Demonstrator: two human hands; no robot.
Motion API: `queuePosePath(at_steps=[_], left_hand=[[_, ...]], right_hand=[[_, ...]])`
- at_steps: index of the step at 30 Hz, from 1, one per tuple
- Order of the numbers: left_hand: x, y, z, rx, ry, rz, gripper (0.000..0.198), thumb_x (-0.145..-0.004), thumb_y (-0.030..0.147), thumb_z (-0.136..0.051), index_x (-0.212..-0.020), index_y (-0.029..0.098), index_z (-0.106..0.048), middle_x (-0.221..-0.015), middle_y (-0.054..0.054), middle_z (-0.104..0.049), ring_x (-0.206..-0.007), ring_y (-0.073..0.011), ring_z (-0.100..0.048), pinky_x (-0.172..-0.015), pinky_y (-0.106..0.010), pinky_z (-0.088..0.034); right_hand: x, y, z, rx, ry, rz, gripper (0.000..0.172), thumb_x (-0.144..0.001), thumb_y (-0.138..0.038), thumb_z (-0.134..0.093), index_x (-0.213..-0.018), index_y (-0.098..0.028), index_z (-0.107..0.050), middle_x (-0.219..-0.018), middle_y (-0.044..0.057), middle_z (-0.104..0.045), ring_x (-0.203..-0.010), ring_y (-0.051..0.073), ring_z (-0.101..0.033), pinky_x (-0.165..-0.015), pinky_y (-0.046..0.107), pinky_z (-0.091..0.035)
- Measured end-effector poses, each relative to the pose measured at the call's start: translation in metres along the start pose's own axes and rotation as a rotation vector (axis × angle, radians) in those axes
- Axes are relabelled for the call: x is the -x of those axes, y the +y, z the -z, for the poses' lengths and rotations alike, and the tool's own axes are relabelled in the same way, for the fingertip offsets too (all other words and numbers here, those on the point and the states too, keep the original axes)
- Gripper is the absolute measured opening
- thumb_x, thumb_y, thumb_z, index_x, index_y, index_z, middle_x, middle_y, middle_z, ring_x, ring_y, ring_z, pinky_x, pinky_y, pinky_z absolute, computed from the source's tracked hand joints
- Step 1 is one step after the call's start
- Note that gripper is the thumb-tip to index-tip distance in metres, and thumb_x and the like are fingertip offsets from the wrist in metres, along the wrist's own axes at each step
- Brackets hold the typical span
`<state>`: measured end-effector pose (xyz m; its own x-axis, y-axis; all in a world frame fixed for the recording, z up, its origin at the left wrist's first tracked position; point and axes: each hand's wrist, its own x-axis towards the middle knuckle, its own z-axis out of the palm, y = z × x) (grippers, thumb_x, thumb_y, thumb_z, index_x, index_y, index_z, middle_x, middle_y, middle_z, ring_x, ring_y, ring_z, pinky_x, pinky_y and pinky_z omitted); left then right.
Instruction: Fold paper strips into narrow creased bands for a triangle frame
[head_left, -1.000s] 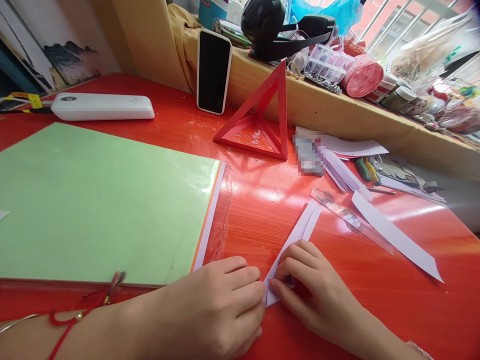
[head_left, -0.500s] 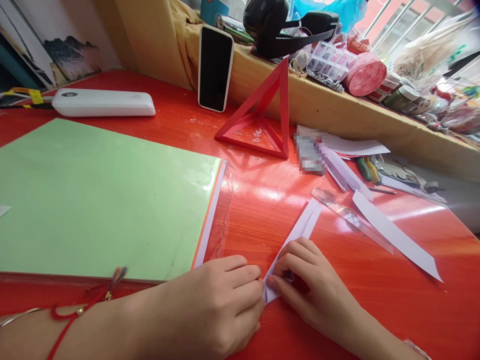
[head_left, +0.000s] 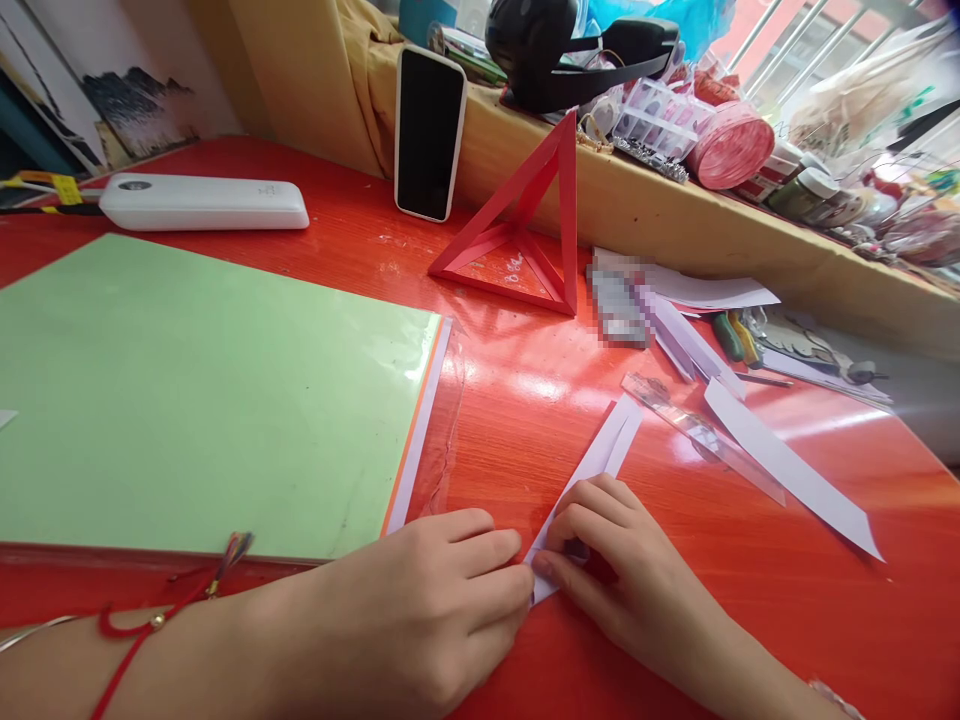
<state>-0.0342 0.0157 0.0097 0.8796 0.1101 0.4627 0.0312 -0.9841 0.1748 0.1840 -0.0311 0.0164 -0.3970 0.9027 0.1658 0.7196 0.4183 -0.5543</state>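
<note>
A narrow folded paper strip (head_left: pixel 598 455), white with a red edge showing at its far left side, lies slantwise on the red table. My right hand (head_left: pixel 611 550) is closed on its near half, thumb and fingertips pinching the paper. At the strip's near end, my left hand (head_left: pixel 450 600) is closed with its fingertips on the paper; the part under them is hidden. Past the strip's far end lies a clear plastic ruler (head_left: pixel 705 440), and beside it a loose white paper strip (head_left: pixel 795 470).
Green paper sheets (head_left: pixel 210 400) in a clear sleeve cover the left. A red paper pyramid frame (head_left: pixel 495 210) stands at the back, near a leaning phone (head_left: pixel 430 135) and a white power bank (head_left: pixel 202 203). Pliers (head_left: pixel 735 338) and paper scraps lie right; the ledge (head_left: pixel 637 205) is cluttered.
The left fingertips have shifted very slightly to the right along the strip's near end. The right hand and the strip stay nearly where they were.
</note>
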Motion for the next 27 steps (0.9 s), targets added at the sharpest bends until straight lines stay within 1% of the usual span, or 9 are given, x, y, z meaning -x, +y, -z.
queuePosePath(at_steps=[4, 8, 12, 15, 18, 20, 22, 24, 27], left_hand=[[0.001, 0.0, 0.0, 0.013, -0.008, -0.008, 0.016, -0.088, 0.0, -0.055, -0.088, 0.011, -0.068, -0.083, -0.008, -0.067, -0.083, -0.0219, -0.063, -0.08, -0.034, -0.055], [0.002, -0.001, 0.001, -0.002, 0.006, -0.014, 0.022, -0.092, 0.001, -0.049, -0.091, 0.012, -0.068, -0.087, -0.009, -0.069, -0.09, -0.0226, -0.064, -0.084, -0.036, -0.055], [0.001, 0.0, 0.002, -0.034, -0.001, -0.017, 0.023, -0.094, 0.002, -0.047, -0.094, 0.013, -0.068, -0.088, -0.009, -0.07, -0.089, -0.0222, -0.065, -0.084, -0.036, -0.055], [-0.001, 0.001, 0.003, -0.05, -0.019, -0.017, 0.025, -0.095, 0.003, -0.045, -0.097, 0.012, -0.068, -0.088, -0.009, -0.07, -0.086, -0.0221, -0.065, -0.082, -0.036, -0.055], [-0.005, 0.001, 0.004, -0.051, -0.062, -0.013, 0.025, -0.095, 0.003, -0.044, -0.095, 0.011, -0.068, -0.086, -0.009, -0.069, -0.08, -0.0217, -0.062, -0.077, -0.036, -0.055], [-0.007, 0.001, 0.005, -0.027, -0.102, -0.006, 0.024, -0.094, 0.002, -0.044, -0.093, 0.011, -0.067, -0.083, -0.008, -0.067, -0.073, -0.0205, -0.06, -0.072, -0.035, -0.054], [-0.009, 0.0, 0.004, 0.009, -0.135, 0.008, 0.025, -0.093, 0.001, -0.043, -0.091, 0.011, -0.066, -0.08, -0.006, -0.064, -0.068, -0.0192, -0.056, -0.068, -0.034, -0.052], [-0.01, -0.002, 0.002, 0.024, -0.146, 0.015, 0.027, -0.094, 0.0, -0.041, -0.092, 0.01, -0.066, -0.079, -0.006, -0.062, -0.068, -0.0192, -0.054, -0.066, -0.034, -0.051], [-0.011, -0.003, -0.001, 0.012, -0.139, 0.014, 0.029, -0.096, 0.002, -0.039, -0.097, 0.009, -0.067, -0.083, -0.006, -0.061, -0.072, -0.0202, -0.054, -0.066, -0.035, -0.05]], right_hand=[[0.001, 0.0, 0.0, -0.004, -0.008, -0.008, 0.018, -0.093, -0.013, -0.059, -0.077, -0.021, -0.053, -0.075, 0.0, -0.058, -0.073, 0.016, -0.05, -0.065, 0.028, -0.044], [0.002, 0.001, 0.0, -0.02, -0.03, -0.044, 0.013, -0.093, -0.014, -0.059, -0.083, -0.022, -0.058, -0.077, 0.0, -0.058, -0.074, 0.017, -0.051, -0.066, 0.029, -0.044], [0.001, 0.0, 0.001, -0.031, -0.05, -0.071, 0.011, -0.093, -0.014, -0.059, -0.086, -0.022, -0.059, -0.079, 0.001, -0.058, -0.076, 0.018, -0.051, -0.067, 0.03, -0.043], [-0.001, -0.003, 0.006, -0.079, -0.093, -0.109, 0.011, -0.096, -0.016, -0.056, -0.088, -0.023, -0.059, -0.082, 0.001, -0.059, -0.079, 0.018, -0.052, -0.07, 0.031, -0.044], [-0.001, -0.006, 0.013, -0.186, -0.119, -0.16, 0.018, -0.102, -0.019, -0.045, -0.09, -0.023, -0.058, -0.083, 0.0, -0.059, -0.08, 0.017, -0.053, -0.072, 0.03, -0.045], [0.0, -0.006, 0.017, -0.256, -0.108, -0.194, 0.021, -0.104, -0.021, -0.04, -0.093, -0.024, -0.057, -0.085, 0.0, -0.059, -0.08, 0.015, -0.054, -0.073, 0.028, -0.046], [0.0, -0.005, 0.019, -0.303, -0.089, -0.223, 0.02, -0.104, -0.022, -0.038, -0.099, -0.025, -0.057, -0.088, -0.001, -0.06, -0.083, 0.014, -0.056, -0.075, 0.027, -0.046], [0.001, -0.003, 0.019, -0.326, -0.071, -0.242, 0.019, -0.104, -0.023, -0.039, -0.102, -0.026, -0.057, -0.092, -0.001, -0.06, -0.085, 0.013, -0.057, -0.076, 0.026, -0.047], [0.001, -0.001, 0.017, -0.341, -0.059, -0.26, 0.018, -0.104, -0.024, -0.04, -0.101, -0.026, -0.058, -0.092, -0.001, -0.061, -0.086, 0.013, -0.058, -0.077, 0.025, -0.047]])
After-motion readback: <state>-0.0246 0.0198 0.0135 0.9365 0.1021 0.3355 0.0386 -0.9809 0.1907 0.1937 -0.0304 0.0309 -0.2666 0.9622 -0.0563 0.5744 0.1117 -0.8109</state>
